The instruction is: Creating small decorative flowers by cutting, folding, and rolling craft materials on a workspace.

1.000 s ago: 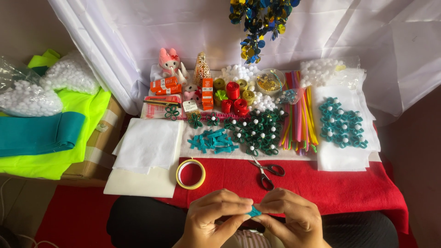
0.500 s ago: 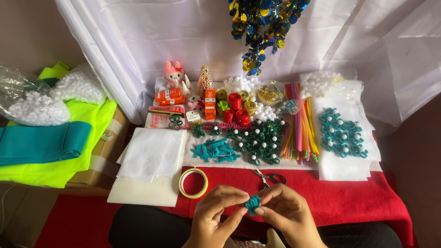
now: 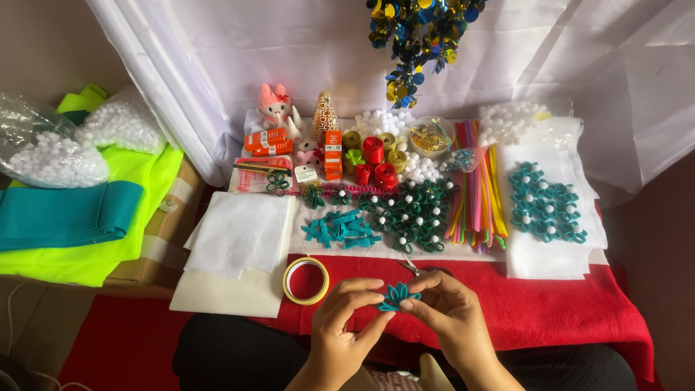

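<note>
Bench [image 3: 550,318], red felt-like cloth: the hands now sit higher over its near edge than a second ago, and the pinched piece shows as an open looped flower. White fabric sheets [image 3: 239,232] lie toward the left edge, a yellow tape ring [image 3: 305,280] just beside them. Left hand [image 3: 347,326] and right hand [image 3: 449,318] each pinch the teal flower [image 3: 397,295] at its rim, fingertips pressed together.

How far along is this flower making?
Done: a cluster of dark green looped flowers with white bead centres and a teal batch on white sheets. In hand: both hands, left hand and right hand, pinch a beadless teal looped flower. Left: loose teal strips remain.
</note>
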